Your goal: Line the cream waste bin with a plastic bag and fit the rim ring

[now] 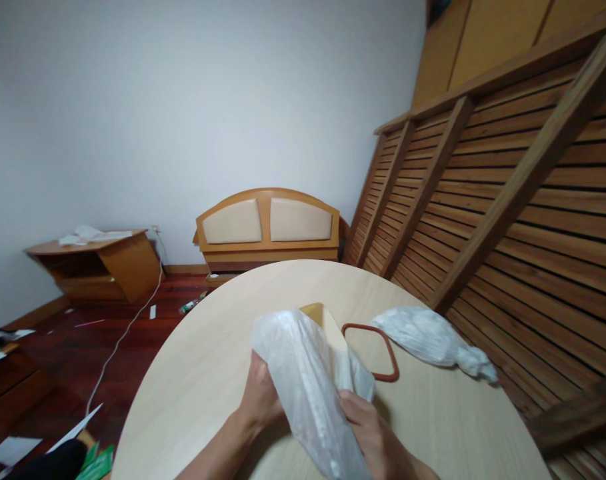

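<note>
A white translucent plastic bag [303, 380] is between my hands over the round table. My left hand [263, 390] grips its left side, with the fingertips hidden behind the plastic. On the right, my right hand [365, 420] pinches the bag's edge with the thumb on top. A pale yellow container [327, 323] shows partly out of the bag, its lower part covered by plastic. Just right of it a brown rounded-square ring [393, 357] lies flat on the table. Farther right rests a knotted white plastic bag [427, 335], its contents unclear.
The round pale wood table [197, 360] fills the lower middle. Slatted wooden bed frames [483, 220] lean along the right. Behind are a headboard [267, 250] and, at the left, a low cabinet [133, 267]. A white cable [125, 333] and papers lie on the floor.
</note>
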Action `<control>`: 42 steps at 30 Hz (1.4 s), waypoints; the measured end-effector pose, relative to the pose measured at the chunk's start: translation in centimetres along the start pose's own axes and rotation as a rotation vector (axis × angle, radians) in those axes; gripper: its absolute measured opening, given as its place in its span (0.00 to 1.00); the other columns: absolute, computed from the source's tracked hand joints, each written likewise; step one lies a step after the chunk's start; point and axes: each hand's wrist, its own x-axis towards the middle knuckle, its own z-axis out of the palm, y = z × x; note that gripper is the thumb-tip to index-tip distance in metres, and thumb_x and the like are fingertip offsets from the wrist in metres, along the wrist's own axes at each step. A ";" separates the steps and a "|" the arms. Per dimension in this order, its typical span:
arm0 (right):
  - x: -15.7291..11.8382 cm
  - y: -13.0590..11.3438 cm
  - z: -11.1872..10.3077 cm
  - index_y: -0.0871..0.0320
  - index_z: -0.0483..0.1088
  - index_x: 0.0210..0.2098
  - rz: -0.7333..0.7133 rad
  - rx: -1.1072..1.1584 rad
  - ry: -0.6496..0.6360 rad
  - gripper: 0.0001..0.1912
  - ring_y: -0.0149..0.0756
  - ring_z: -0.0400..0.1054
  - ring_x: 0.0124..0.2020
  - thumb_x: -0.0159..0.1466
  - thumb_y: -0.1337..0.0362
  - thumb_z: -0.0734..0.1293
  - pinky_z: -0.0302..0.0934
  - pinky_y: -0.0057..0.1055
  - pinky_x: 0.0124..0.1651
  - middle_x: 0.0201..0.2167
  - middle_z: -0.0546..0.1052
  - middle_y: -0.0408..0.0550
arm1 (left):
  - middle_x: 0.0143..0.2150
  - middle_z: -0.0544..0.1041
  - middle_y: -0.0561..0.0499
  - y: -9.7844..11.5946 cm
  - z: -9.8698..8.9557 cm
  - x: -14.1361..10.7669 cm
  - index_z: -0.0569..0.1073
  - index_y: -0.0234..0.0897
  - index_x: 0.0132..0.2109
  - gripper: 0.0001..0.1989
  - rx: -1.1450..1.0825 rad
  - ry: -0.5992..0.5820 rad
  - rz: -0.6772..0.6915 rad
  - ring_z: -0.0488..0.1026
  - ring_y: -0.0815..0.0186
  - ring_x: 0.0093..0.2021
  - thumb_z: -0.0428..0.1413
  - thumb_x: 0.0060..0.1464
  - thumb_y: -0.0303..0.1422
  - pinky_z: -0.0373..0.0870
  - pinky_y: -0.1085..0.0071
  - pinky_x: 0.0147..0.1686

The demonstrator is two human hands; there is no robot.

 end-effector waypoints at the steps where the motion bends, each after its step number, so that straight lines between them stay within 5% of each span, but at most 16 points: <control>1: 0.8 -0.2 -0.2 0.54 0.70 0.30 -0.096 -0.030 0.022 0.13 0.40 0.72 0.30 0.68 0.55 0.63 0.72 0.38 0.38 0.25 0.74 0.48 | 0.49 0.77 0.38 -0.5 0.1 -0.1 0.79 0.36 0.43 0.19 0.000 0.007 -0.065 0.73 0.45 0.53 0.64 0.46 0.43 0.71 0.44 0.56; 5: 3.3 -0.2 -1.8 0.59 0.69 0.43 -0.102 -0.106 0.087 0.10 0.42 0.74 0.33 0.68 0.66 0.57 0.72 0.37 0.36 0.31 0.77 0.54 | 0.45 0.81 0.40 -1.8 0.4 -0.3 0.80 0.35 0.41 0.16 -0.068 -0.098 -0.240 0.76 0.46 0.50 0.62 0.48 0.41 0.72 0.45 0.55; 9: 4.0 0.9 -2.5 0.60 0.62 0.56 0.020 -0.125 0.078 0.26 0.42 0.76 0.44 0.58 0.77 0.57 0.73 0.38 0.48 0.42 0.80 0.56 | 0.46 0.83 0.41 -0.1 -0.1 0.2 0.80 0.36 0.42 0.12 -0.148 -0.306 -0.200 0.78 0.51 0.49 0.57 0.53 0.36 0.74 0.51 0.55; 13: 3.8 2.3 -2.5 0.60 0.63 0.59 0.017 -0.178 0.041 0.30 0.44 0.74 0.52 0.58 0.79 0.57 0.70 0.42 0.56 0.49 0.78 0.57 | 0.46 0.82 0.37 2.4 -2.0 0.7 0.79 0.36 0.45 0.17 0.037 -0.225 -0.063 0.79 0.47 0.47 0.60 0.51 0.41 0.78 0.53 0.46; 18: 4.1 2.6 -3.3 0.58 0.72 0.45 -0.040 -0.227 0.043 0.16 0.42 0.74 0.48 0.67 0.76 0.56 0.72 0.39 0.46 0.46 0.79 0.56 | 0.26 0.77 0.51 3.3 -5.0 1.4 0.72 0.40 0.33 0.07 -0.008 -0.116 0.158 0.75 0.66 0.24 0.51 0.57 0.27 0.71 0.72 0.26; 21: 4.7 1.5 -3.4 0.59 0.74 0.39 -0.133 -0.303 0.029 0.14 0.42 0.74 0.47 0.71 0.72 0.56 0.71 0.39 0.44 0.45 0.81 0.54 | 0.37 0.80 0.45 3.2 -5.8 2.1 0.73 0.38 0.44 0.11 0.058 0.047 0.284 0.78 0.63 0.36 0.53 0.55 0.23 0.75 0.69 0.36; 24: 5.4 0.0 -3.0 0.59 0.74 0.37 -0.236 -0.349 0.025 0.17 0.40 0.73 0.47 0.73 0.71 0.55 0.69 0.37 0.43 0.45 0.82 0.51 | 0.58 0.75 0.38 3.0 -5.4 2.6 0.68 0.37 0.60 0.24 0.163 -0.046 0.391 0.71 0.53 0.60 0.55 0.55 0.23 0.72 0.57 0.55; 26: 5.8 -0.8 -3.0 0.58 0.75 0.37 -0.291 -0.373 0.022 0.16 0.38 0.73 0.48 0.73 0.71 0.56 0.68 0.36 0.43 0.45 0.82 0.49 | 0.55 0.78 0.41 2.9 -4.9 2.6 0.68 0.39 0.60 0.24 0.178 -0.172 0.439 0.70 0.54 0.61 0.54 0.57 0.24 0.68 0.54 0.60; 28: 5.9 -1.1 -3.6 0.57 0.75 0.40 -0.316 -0.408 0.011 0.15 0.38 0.73 0.48 0.73 0.70 0.58 0.67 0.35 0.44 0.46 0.82 0.48 | 0.43 0.81 0.46 2.9 -4.8 2.6 0.72 0.39 0.54 0.18 0.161 -0.196 0.448 0.75 0.58 0.51 0.53 0.57 0.23 0.71 0.59 0.55; 32: 5.4 0.1 -5.7 0.56 0.73 0.51 -0.199 -0.476 0.076 0.16 0.38 0.73 0.47 0.70 0.74 0.58 0.65 0.35 0.47 0.46 0.81 0.51 | 0.29 0.76 0.52 3.5 -6.4 3.0 0.72 0.37 0.38 0.08 0.104 0.006 0.243 0.72 0.68 0.28 0.52 0.54 0.22 0.69 0.75 0.30; 34: 5.0 1.1 -6.7 0.56 0.71 0.54 -0.071 -0.520 0.129 0.23 0.40 0.73 0.46 0.65 0.79 0.58 0.64 0.38 0.49 0.47 0.81 0.51 | 0.26 0.74 0.54 4.2 -8.1 3.9 0.71 0.37 0.35 0.07 0.105 0.074 0.056 0.69 0.70 0.24 0.52 0.51 0.23 0.66 0.77 0.26; 36: 4.7 2.1 -7.4 0.56 0.71 0.53 0.090 -0.549 0.150 0.25 0.44 0.73 0.48 0.60 0.81 0.59 0.63 0.41 0.50 0.48 0.80 0.53 | 0.21 0.70 0.56 5.1 -9.9 5.1 0.69 0.38 0.29 0.04 0.078 0.055 -0.139 0.64 0.70 0.20 0.52 0.51 0.27 0.60 0.76 0.22; 38: 4.5 3.1 -7.8 0.56 0.74 0.48 0.260 -0.550 0.160 0.23 0.47 0.72 0.47 0.57 0.80 0.60 0.63 0.42 0.48 0.45 0.80 0.53 | 0.17 0.65 0.55 5.9 -11.4 6.5 0.63 0.39 0.22 0.15 -0.012 0.011 -0.281 0.62 0.70 0.19 0.50 0.57 0.33 0.57 0.76 0.21; 42: 4.2 5.1 -8.4 0.54 0.74 0.43 0.579 -0.382 0.252 0.20 0.46 0.74 0.43 0.55 0.75 0.60 0.65 0.39 0.45 0.41 0.81 0.50 | 0.14 0.61 0.56 6.8 -13.3 9.1 0.62 0.39 0.21 0.21 -0.312 -0.011 -0.639 0.59 0.71 0.16 0.49 0.59 0.43 0.52 0.77 0.16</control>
